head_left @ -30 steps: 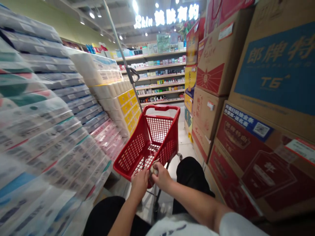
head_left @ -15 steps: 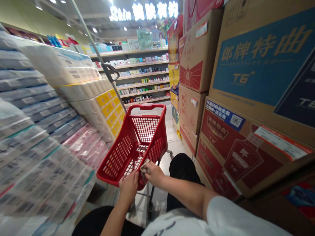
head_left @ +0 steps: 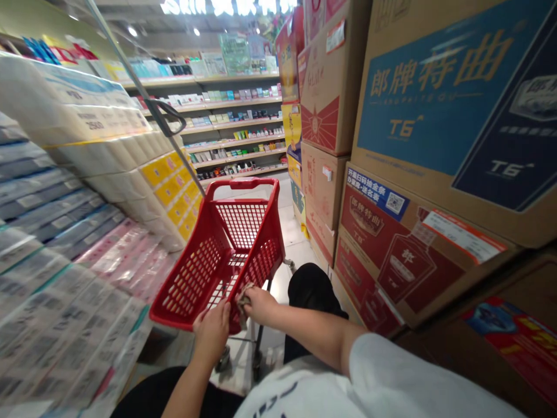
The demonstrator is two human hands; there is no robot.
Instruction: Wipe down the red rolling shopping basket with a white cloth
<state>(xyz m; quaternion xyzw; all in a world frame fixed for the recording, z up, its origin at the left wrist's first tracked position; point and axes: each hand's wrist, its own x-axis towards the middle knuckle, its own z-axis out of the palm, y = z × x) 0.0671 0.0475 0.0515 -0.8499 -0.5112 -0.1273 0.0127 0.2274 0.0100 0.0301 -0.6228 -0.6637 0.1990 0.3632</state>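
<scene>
A red plastic shopping basket [head_left: 191, 287] with latticed sides sits tilted on a wheeled metal frame in front of me. My left hand [head_left: 212, 328] is closed over the basket's near rim. Just to its right, my right hand [head_left: 257, 305] has its fingers closed round a crumpled greyish-brown cloth [head_left: 243, 297], pressed against the rim near the basket's right corner. The part of the cloth under my fingers is hidden.
Stacked cartons [head_left: 413, 116] rise close on the right. Wrapped paper packs [head_left: 104, 122] are piled along the left, beside a slanting metal pole [head_left: 126, 61] with a dark handle. Product shelves [head_left: 235, 125] stand behind the basket, across a pale tiled floor [head_left: 291, 232].
The view has turned slightly right, so basket, shelves and cartons appear further left. Both hands stay at the near rim, the right one still with the cloth.
</scene>
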